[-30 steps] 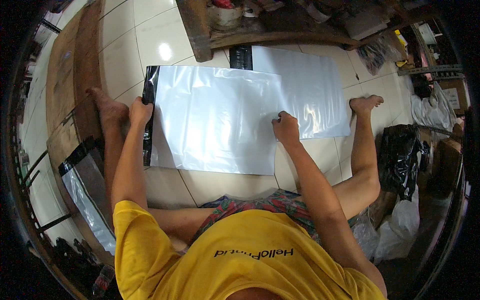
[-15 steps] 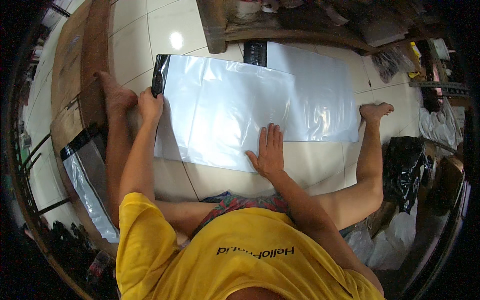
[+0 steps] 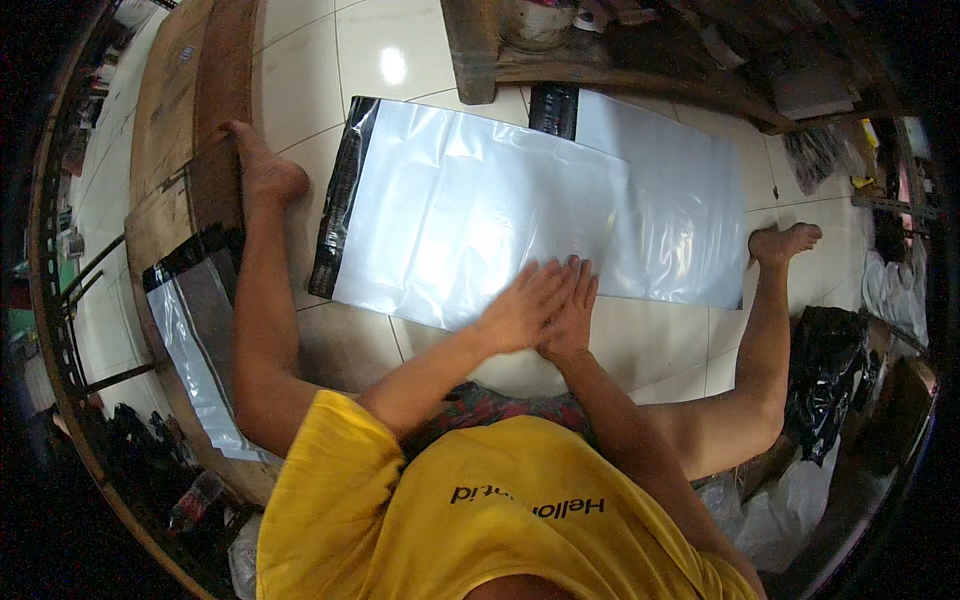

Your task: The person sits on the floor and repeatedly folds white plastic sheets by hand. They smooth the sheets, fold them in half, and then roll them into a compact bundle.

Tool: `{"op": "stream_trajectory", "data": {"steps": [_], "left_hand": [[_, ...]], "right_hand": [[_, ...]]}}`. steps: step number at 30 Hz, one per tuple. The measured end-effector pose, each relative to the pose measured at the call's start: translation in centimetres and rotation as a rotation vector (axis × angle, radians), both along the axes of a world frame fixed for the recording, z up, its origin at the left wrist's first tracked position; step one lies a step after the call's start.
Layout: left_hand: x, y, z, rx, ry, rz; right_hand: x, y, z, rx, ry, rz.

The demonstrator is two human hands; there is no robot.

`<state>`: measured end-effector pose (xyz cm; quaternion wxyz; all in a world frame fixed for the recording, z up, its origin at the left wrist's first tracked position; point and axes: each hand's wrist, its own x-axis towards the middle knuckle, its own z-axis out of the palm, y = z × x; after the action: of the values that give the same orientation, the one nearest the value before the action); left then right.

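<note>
White plastic bag (image 3: 460,225): large, flat, glossy, with a black flap along its left end; it lies on the tiled floor (image 3: 300,60) between your spread legs. Its near edge is under your hands.

Left hand (image 3: 525,305): open, fingers straight and together, palm down on the bag's near edge, partly over your right hand.

Right hand (image 3: 570,315): open, flat, palm down, touching the left one; its fingertips rest on the bag, its heel on the floor just off the edge. Neither hand grips anything.

Second bag (image 3: 680,210): same white plastic, black strip at its top left; it lies to the right, partly under the first bag, its right edge near your right foot (image 3: 785,240).

Left foot (image 3: 262,170): just beside the first bag's black flap, touching a brown board (image 3: 175,110) that runs along the floor's left side.

Bag stack (image 3: 200,340): white with a black end, lying on the board's near part, outside your left leg.

Wooden bench (image 3: 610,70): dark, across the top of the view, its leg standing at the first bag's far edge; a round tub (image 3: 535,20) sits on it, and small clutter too blurred to tell.

Black sack (image 3: 830,380): crumpled, beyond your right leg.

Yellow shirt (image 3: 480,510): yours, filling the lower edge.
</note>
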<state>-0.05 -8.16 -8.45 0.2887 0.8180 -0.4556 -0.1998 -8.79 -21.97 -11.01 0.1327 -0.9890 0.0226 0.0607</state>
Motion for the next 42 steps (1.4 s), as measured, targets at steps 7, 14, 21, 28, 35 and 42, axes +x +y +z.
{"op": "stream_trajectory", "data": {"steps": [7,14,21,28,35,42], "left_hand": [[0.9,4.9,-0.6,0.249,-0.198,0.298],[5.2,14.9,-1.3,0.402,-0.278,0.546],[5.3,15.1,-1.4,0.408,-0.243,0.542],[5.2,15.4,-1.3,0.370,-0.277,0.524],[8.6,6.1,-0.9,-0.154,-0.251,0.513],[12.7,-7.5,-3.0,-0.066,-0.191,0.211]], "right_hand": [[0.0,0.5,1.0,-0.075,0.020,0.009],[0.5,0.4,1.2,-0.073,0.008,0.014],[3.8,-2.6,2.1,-0.009,-0.044,0.013],[15.3,-7.7,1.0,-0.117,-0.159,0.059],[15.3,-7.7,0.2,-0.076,-0.178,0.057],[15.7,-9.1,-0.9,-0.165,-0.221,0.101]]}}
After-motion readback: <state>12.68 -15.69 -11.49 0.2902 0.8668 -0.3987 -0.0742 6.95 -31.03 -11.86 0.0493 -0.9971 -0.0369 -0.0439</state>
